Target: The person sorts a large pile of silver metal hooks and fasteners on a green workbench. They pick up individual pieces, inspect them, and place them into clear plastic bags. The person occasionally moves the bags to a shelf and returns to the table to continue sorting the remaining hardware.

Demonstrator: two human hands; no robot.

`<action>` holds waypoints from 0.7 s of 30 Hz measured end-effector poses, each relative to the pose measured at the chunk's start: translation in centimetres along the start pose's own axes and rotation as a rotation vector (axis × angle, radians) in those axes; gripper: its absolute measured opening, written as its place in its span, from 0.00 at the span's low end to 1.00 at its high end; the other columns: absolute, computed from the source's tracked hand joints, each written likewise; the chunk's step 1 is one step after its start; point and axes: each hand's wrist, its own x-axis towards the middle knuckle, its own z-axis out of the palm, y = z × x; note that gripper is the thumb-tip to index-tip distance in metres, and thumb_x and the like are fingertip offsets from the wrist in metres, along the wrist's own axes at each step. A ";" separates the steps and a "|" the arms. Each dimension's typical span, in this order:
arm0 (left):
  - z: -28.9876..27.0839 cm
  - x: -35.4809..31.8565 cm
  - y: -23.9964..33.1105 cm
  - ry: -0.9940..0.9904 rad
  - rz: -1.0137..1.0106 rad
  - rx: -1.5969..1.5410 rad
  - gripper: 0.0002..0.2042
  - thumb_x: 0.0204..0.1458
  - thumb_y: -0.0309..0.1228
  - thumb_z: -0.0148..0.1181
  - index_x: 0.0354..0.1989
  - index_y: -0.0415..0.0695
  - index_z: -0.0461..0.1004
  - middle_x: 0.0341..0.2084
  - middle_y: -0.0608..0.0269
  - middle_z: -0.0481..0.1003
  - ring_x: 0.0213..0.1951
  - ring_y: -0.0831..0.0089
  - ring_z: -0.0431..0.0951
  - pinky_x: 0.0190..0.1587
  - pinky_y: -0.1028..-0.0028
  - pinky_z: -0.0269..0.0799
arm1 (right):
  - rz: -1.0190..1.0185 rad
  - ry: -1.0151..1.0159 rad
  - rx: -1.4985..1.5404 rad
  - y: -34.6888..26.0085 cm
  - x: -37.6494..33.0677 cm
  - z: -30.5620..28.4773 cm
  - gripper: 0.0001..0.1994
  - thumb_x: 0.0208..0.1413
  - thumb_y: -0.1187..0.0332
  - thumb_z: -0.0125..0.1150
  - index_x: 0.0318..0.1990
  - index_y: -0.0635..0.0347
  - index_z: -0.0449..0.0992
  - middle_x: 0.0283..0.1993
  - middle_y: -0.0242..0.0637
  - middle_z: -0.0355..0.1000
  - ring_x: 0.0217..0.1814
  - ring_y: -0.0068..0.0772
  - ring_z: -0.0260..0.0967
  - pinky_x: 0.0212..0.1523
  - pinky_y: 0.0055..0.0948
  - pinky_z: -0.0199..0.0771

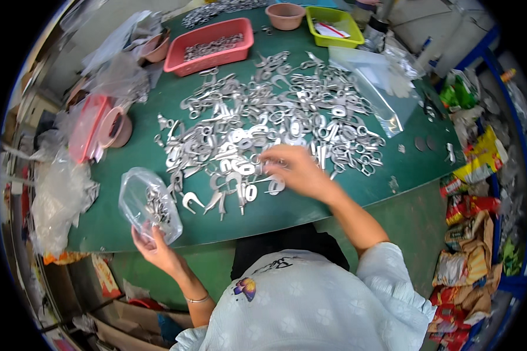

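Metal pieces [263, 123], uncountable; one bag [149, 205], left hand [155, 248], right hand [295, 169].

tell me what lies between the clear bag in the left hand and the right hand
In the head view, loose silver metal parts lie on the green table between the clear bag and the right hand.

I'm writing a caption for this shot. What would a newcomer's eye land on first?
First, the wide heap of shiny metal parts spread across the middle of the green table. Next, the right hand reaching into the heap's near edge, and the left hand holding a clear plastic bag of such parts at the table's front. A pink tray sits at the far side.
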 end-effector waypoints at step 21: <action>2.5 -3.3 2.0 0.302 0.252 0.144 0.23 0.53 0.25 0.52 0.57 0.36 0.56 0.55 0.56 0.58 0.54 0.67 0.59 0.56 0.68 0.56 | 0.310 0.731 -0.191 8.9 -13.8 -11.7 0.03 0.51 0.77 0.54 0.33 0.67 0.69 0.22 0.41 0.69 0.21 0.21 0.64 0.23 0.22 0.64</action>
